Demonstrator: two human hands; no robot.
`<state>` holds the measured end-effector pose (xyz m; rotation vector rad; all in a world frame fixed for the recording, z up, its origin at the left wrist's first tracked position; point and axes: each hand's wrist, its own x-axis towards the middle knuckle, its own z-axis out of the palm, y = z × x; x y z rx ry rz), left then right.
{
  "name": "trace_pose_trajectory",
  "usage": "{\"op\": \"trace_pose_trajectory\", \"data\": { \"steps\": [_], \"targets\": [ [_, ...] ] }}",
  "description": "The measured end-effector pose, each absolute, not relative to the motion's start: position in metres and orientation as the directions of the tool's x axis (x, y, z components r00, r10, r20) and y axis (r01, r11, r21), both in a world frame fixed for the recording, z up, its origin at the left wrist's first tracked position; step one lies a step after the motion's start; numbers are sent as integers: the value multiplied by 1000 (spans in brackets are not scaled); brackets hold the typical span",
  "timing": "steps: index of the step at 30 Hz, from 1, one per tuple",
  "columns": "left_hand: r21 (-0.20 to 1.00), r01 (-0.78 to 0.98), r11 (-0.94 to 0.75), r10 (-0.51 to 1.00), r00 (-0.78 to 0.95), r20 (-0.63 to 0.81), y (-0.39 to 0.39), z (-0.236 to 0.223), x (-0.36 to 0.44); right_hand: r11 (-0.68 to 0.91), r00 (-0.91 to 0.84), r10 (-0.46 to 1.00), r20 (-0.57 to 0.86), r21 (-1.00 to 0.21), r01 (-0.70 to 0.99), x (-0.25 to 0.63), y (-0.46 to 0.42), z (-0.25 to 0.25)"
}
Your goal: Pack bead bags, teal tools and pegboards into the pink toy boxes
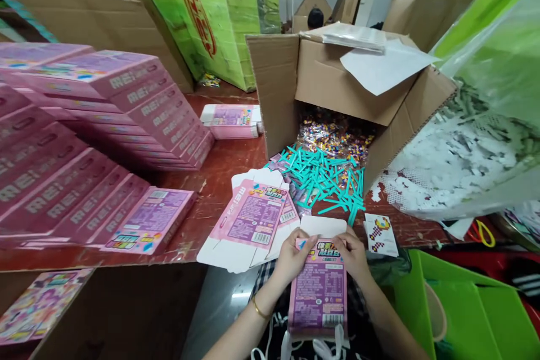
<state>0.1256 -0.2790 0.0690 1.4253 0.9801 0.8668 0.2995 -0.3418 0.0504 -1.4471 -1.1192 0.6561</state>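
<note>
Your left hand (295,253): fingers curled nearly closed, pinching upper left edge of pink box (318,292), thumb on printed face. Your right hand (353,254): fingers curled likewise, gripping upper right edge, thumb on front. Pink box held above your lap at near edge of table (230,154), white flap (324,227) sticking out past your thumbs. Flat boxes (248,216) overlap left of your hands. Teal sticks (327,174) heaped beyond, before open carton (276,84). Picture card (381,235) just beside your right hand.
</note>
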Motion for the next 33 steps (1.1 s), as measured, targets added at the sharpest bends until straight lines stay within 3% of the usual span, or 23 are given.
{"op": "trace_pose_trajectory", "data": {
  "steps": [4,7,12,15,18,23,29,31,33],
  "targets": [
    [991,15,-132,971,204,127,-290,67,137,156,490,841,228,-971,184,299,-357,60],
    [991,83,-108,946,314,77,-288,82,141,112,380,904,196,-966,233,307,-353,78],
    [997,79,5,929,369,-34,-274,98,145,-61,260,963,-68,-997,-37,333,-342,94],
    [993,75,-95,909,412,56,-280,89,147,-136,217,963,-162,-982,-130,346,-343,88],
    [985,43,-168,887,443,132,-293,76,149,-92,195,975,-109,-992,-91,349,-349,83],
    [995,19,-101,912,402,85,-290,74,149,-7,77,997,-8,-1000,-16,345,-364,90],
    [982,-161,-96,993,-80,84,-267,104,131,-97,57,994,-95,-995,26,364,-395,111],
    [978,-54,-203,979,-27,202,-272,115,121,-76,185,981,-61,-994,76,380,-408,122],
    [898,189,-397,918,68,391,-284,125,113,7,286,958,30,-997,81,395,-416,138]
  ]
}}
